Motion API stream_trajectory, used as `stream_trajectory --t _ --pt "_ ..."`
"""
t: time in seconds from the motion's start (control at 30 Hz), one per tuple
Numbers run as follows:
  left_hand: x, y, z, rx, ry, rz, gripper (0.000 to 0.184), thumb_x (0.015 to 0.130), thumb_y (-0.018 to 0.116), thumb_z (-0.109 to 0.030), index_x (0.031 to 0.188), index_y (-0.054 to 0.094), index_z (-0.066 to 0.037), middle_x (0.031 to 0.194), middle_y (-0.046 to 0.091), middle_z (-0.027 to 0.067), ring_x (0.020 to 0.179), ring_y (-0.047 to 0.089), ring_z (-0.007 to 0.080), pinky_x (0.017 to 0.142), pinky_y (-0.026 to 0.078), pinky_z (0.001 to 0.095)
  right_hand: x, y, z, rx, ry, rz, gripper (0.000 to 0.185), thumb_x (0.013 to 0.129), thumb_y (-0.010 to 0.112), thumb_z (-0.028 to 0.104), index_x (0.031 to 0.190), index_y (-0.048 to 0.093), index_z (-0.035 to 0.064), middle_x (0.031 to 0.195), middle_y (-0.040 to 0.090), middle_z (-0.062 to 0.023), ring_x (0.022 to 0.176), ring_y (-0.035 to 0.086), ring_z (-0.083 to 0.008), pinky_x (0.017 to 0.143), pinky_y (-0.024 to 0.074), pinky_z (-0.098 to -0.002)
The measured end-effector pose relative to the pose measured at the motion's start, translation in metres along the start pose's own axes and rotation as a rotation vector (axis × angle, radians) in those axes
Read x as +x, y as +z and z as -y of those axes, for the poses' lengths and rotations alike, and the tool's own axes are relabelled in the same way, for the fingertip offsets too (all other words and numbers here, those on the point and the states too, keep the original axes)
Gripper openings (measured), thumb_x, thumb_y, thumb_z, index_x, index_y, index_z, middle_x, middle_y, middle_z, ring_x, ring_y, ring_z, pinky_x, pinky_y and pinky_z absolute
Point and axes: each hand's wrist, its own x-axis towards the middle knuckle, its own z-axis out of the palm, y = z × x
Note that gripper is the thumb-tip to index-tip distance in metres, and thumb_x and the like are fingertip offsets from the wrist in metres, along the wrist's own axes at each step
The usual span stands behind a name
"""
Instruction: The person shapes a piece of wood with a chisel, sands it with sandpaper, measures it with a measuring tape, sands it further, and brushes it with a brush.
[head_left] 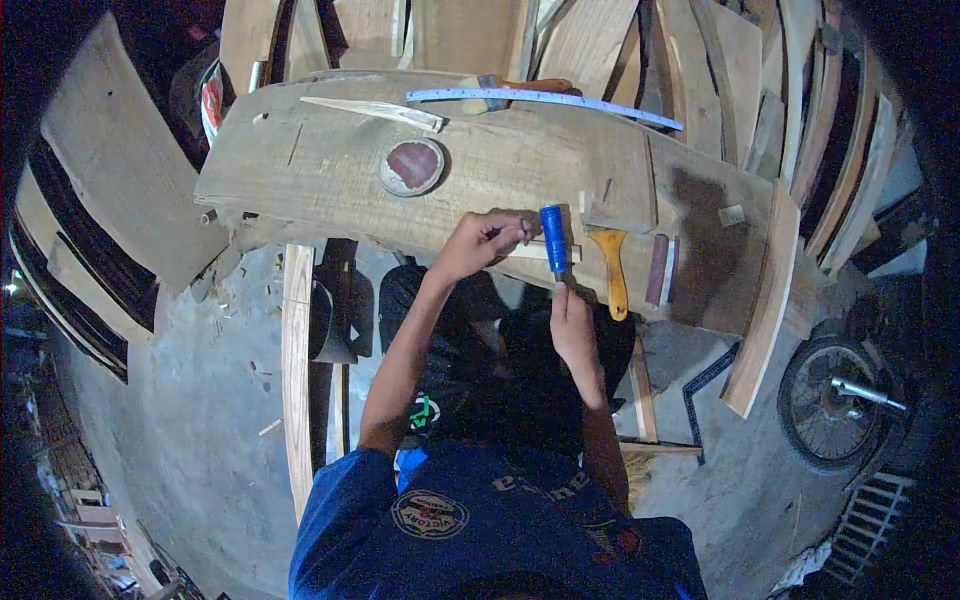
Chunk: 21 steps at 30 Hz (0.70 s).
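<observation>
My right hand (573,325) grips the metal end of a blue-handled tool (552,238), whose handle points away from me over the board's near edge. My left hand (485,243) is closed just left of the blue handle; what its fingertips hold is too small to make out. A short pale wood strip (535,250) lies between my hands, partly behind the tool. Right of the tool, a brush with a yellow handle (612,275) rests on the wooden workboard (500,160). Beside it lie a dark reddish stick and a light strip (657,270).
A round tin (413,167), a wood wedge (375,112), a blue ruler (545,97) and another brush (535,86) lie farther back. Planks (760,300) stand around the board. A wheel (835,402) is at the right, and a long plank (297,370) is at the left.
</observation>
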Motion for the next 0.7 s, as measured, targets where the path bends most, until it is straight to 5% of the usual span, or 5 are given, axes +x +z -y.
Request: stream_trajectory --t 0.4,0.7 --pt "-0.001 0.005 0.005 0.171 0.289 -0.043 0.018 0.077 0.052 -0.012 0.09 0.056 -0.001 0.063 0.053 0.0099 0.051 0.048 0.0148 0.051 0.04 0.0274 -0.003 -0.009 0.012 -0.013 -0.106 -0.056 0.035 0.087 0.032 0.026 0.073 0.047 -0.0015 0.059 0.05 -0.0184 0.056 0.051 -0.0353 0.05 0.0374 -0.0399" --pt "-0.004 -0.001 -0.002 0.248 0.264 0.059 0.017 0.077 0.051 -0.012 0.089 0.056 -0.002 0.081 0.057 0.015 0.076 0.054 0.03 0.067 0.042 0.0349 -0.021 -0.025 0.073 0.016 -0.271 -0.138 0.023 0.084 0.036 0.017 0.074 0.045 -0.0007 0.056 0.049 -0.0181 0.052 0.049 -0.0371 0.046 0.0362 -0.0405"
